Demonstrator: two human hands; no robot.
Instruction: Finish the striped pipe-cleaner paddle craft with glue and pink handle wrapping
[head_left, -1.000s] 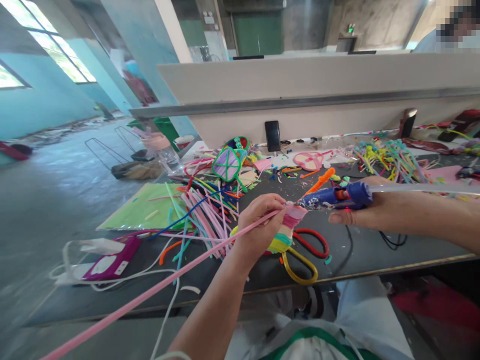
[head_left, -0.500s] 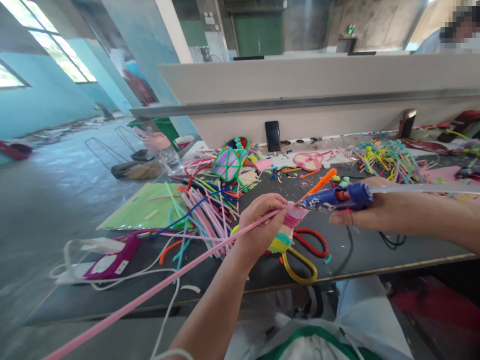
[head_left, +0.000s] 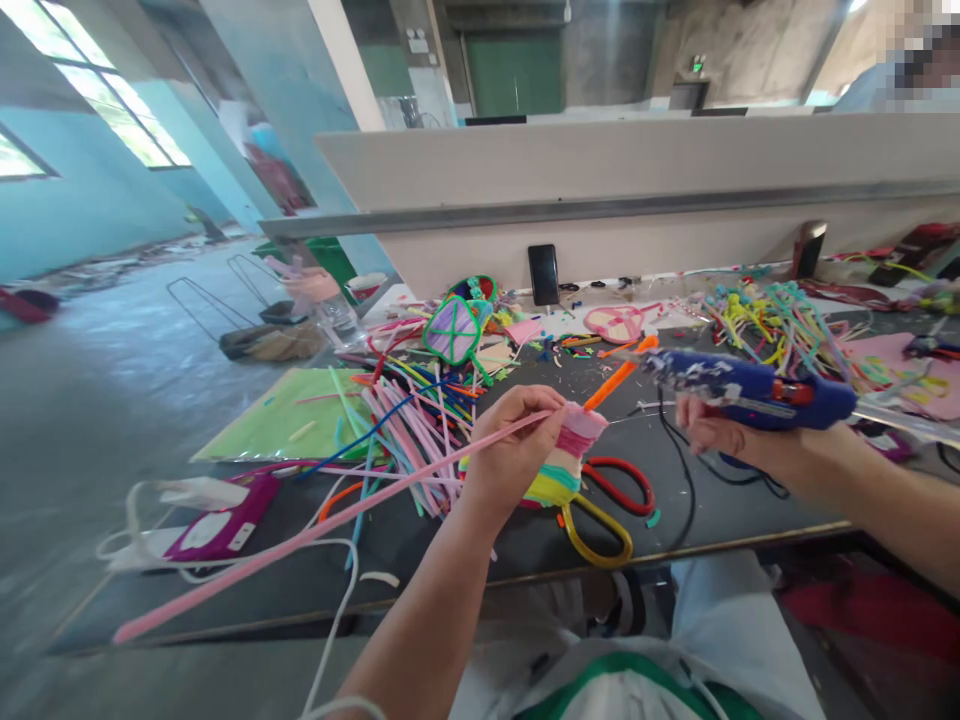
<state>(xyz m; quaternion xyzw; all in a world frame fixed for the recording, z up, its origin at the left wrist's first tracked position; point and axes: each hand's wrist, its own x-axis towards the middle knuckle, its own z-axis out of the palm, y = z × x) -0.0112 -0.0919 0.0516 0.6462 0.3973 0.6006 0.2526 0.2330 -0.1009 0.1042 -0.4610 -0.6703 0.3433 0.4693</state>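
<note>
My left hand (head_left: 517, 440) is closed, pinching a long pink pipe cleaner (head_left: 337, 525) at the edge of a striped craft piece (head_left: 574, 445). That piece has lilac, pink, cream, teal and yellow bands. From its top sticks an orange pipe cleaner (head_left: 611, 385). My right hand (head_left: 727, 430) grips a blue hot glue gun (head_left: 742, 385) by its handle, and a clear glue stick (head_left: 907, 418) runs out of the back. The nozzle is apart from the craft piece, with a thin strand of glue near it. Beneath the piece lie scissors (head_left: 600, 545) with one red and one yellow handle loop.
Loose pipe cleaners (head_left: 409, 430) lie to the left on a green sheet (head_left: 277, 410). A purple power strip (head_left: 225, 515) with white cables sits at the left front. A phone (head_left: 544, 274) leans against the partition. More pipe cleaners (head_left: 780, 320) are heaped at the back right.
The glue gun has moved right, away from the craft piece, in my right hand. My left hand has barely shifted, and the pink pipe cleaner's free end has swung up slightly.
</note>
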